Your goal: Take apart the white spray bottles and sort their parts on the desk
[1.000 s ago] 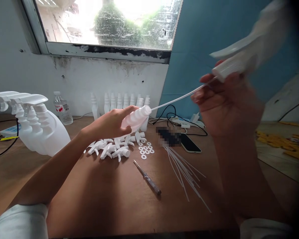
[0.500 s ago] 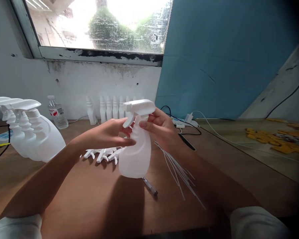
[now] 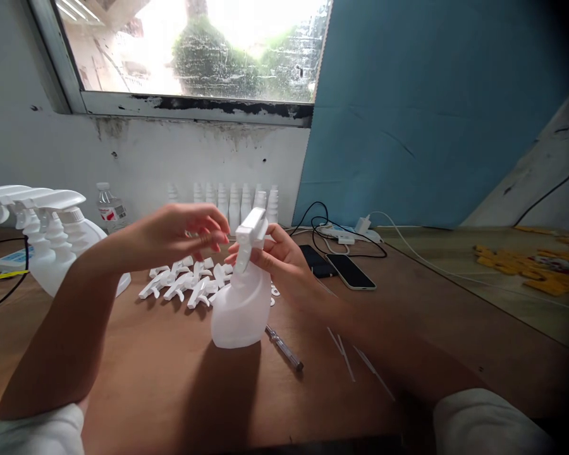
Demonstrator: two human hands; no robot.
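Note:
A translucent white spray bottle (image 3: pixel 241 309) with a white trigger head stands near the middle of the brown table, its nozzle turned toward me. My right hand (image 3: pixel 282 259) is closed round its neck, just under the head. To the left of the head hangs my left hand (image 3: pixel 189 230), fingers apart and slightly curled, holding nothing. Several white trigger parts (image 3: pixel 201 292) lie in a pile behind and left of the bottle. A clear pen-like tool (image 3: pixel 284 349) rests right of its base. Thin white tubes (image 3: pixel 344 354) are partly hidden by my right forearm.
Finished-looking spray bottles (image 3: pixel 52 243) stand at the left, near a water bottle (image 3: pixel 111 208). White bottle-shaped pieces (image 3: pixel 234 205) line the wall. A phone (image 3: pixel 351 272), a dark phone-like object (image 3: pixel 318 260) and cables lie at the right back.
My left hand has let go of the spray bottle and moved up and left. The bottle has turned its nozzle toward me and shifted slightly left, with my right hand still on it.

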